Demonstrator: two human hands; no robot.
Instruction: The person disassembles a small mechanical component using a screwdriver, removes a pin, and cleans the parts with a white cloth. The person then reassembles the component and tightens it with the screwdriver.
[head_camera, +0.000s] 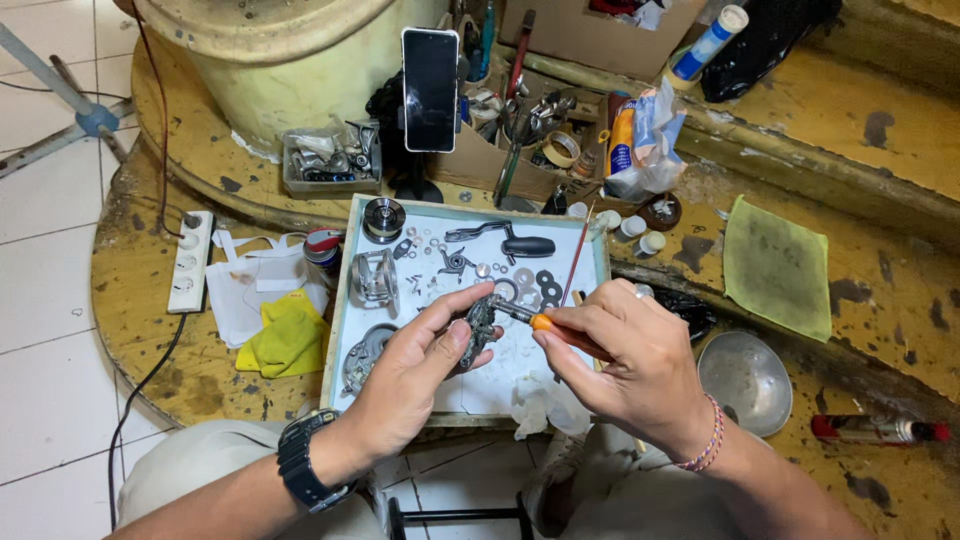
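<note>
My left hand (415, 375) holds a small grey metal reel part (480, 325) over a white tray (340, 300). An orange-handled screwdriver (560, 333) is pinched in my right hand (625, 365), its tip against the part. In the tray lie several loose pieces: a reel frame (375, 278), a spool (384, 216), a black handle (520, 245), washers (545, 285) and a side plate (362, 355). A thin red stick (577, 255) leans across the tray's right side.
A phone (430, 88) stands upright on a holder behind the tray. A cardboard box of tools (530, 140), a power strip (190, 260), a yellow cloth (290, 335), a green cloth (775, 262), a metal bowl (745, 380) and a red-capped can (875, 428) lie around.
</note>
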